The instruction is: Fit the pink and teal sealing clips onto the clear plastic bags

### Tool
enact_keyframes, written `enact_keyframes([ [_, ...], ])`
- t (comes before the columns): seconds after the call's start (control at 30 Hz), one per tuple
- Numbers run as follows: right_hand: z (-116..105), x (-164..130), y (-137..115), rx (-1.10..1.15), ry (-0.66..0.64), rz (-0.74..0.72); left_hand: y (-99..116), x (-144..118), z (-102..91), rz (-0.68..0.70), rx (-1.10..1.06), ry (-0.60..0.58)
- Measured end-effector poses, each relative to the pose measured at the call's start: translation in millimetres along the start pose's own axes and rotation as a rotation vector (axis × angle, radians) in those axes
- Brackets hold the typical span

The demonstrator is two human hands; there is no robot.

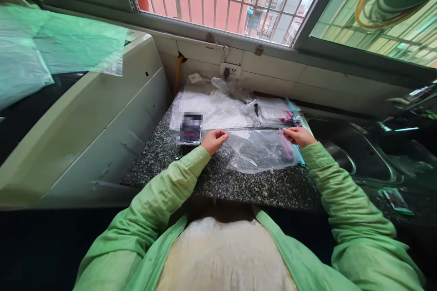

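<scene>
A clear plastic zip bag [261, 152] with a pink closure strip along its right side is stretched flat over the speckled countertop [218, 186]. My left hand [214, 141] is closed in a pinch at the bag's upper left corner. At the upper right, my right hand [300, 137] pinches the bag beside the pink strip. A blue strip [302, 157] shows just below that hand, partly hidden. Left of my left hand stands a small dark device [190, 128] whose screen is blurred out. Beyond the bag lies a stack of clear bags [273, 111] with pink and blue strips.
Loose clear plastic packaging [218, 107] covers the back of the counter under a wall socket [231, 71]. A steel sink [358, 154] is to the right, with a small packet [398, 201] near its front. A white appliance [112, 113] borders the counter's left side.
</scene>
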State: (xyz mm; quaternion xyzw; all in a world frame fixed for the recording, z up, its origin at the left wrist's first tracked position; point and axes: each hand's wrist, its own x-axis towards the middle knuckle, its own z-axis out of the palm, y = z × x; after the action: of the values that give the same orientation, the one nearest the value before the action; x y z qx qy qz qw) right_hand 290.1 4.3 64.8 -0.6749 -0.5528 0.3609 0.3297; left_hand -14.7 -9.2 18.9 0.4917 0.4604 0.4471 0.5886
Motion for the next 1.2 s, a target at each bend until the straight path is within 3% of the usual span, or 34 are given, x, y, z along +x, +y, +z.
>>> enact_keyframes([
  [0.07, -15.6, 2.8, -7.6, -0.152, -0.065, 0.001, -1.0, 1.4, -0.1, 0.013, -0.001, 0.003],
  [0.17, -35.4, 4.1, -32.7, -0.286, -0.06, -0.16, -2.8, 2.6, -0.5, 0.033, -0.003, 0.008],
  [0.27, -31.3, 1.1, -72.6, -0.353, -0.047, -0.294, -4.3, 2.6, -1.2, 0.043, -0.013, 0.01],
  [0.37, 2.3, -2.4, -114.1, -0.483, -0.092, -0.459, -6.4, 2.3, -2.5, 0.031, -0.024, 0.01],
  [0.53, 83.3, -1.1, -154.8, -0.836, -0.368, -0.64, -12.7, 4.2, -4.1, 0.059, -0.007, 0.034],
  [0.67, 129.6, 4.5, -161.1, -1.11, -0.577, -0.642, -14.2, 5.0, -3.1, 0.087, -0.004, 0.052],
  [0.77, 143.8, 8.1, -159.4, -1.183, -0.7, -0.582, -11.6, 5.0, -1.2, 0.091, -0.024, 0.066],
  [1.03, 142.8, 12.3, -148.2, -1.159, -0.761, -0.548, -9.0, 5.2, 1.7, 0.124, -0.046, 0.116],
  [1.2, 133.8, 19.0, -144.7, -1.121, -0.722, -0.581, -7.0, -2.6, -3.9, 0.136, 0.105, 0.078],
])
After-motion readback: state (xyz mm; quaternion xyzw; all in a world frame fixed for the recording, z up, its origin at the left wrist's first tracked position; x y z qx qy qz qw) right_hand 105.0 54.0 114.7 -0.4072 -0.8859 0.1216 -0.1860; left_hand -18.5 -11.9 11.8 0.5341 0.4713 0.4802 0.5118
